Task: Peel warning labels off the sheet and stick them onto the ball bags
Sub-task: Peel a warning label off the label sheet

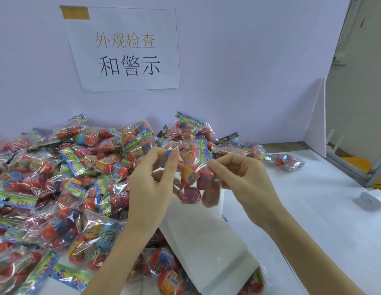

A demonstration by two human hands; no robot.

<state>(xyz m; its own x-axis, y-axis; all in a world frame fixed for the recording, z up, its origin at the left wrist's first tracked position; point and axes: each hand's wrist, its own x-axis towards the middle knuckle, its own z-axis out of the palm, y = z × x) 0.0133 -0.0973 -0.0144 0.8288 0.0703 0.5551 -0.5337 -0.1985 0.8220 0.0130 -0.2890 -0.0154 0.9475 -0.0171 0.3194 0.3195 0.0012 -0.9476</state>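
A heap of ball bags (64, 177) crowds the table's (313, 209) left. Both hands, left hand (152, 184) and right hand (242, 179), pinch one clear ball bag (194, 184) of red balls above white label sheets (204, 237).

- One paper sign (125, 52) is hanging on the wall, carrying two lines of characters.
- Two hands are showing: one left hand (151, 179), one right hand (245, 177).
- One ball bag (194, 177) is sitting between them.
- Dozens of ball bags are lying in the heap (57, 177), too many to count.
- One lone bag (289, 161) is lying apart on the counter (313, 220).
- One small white box (373, 198) is sitting at the right edge.
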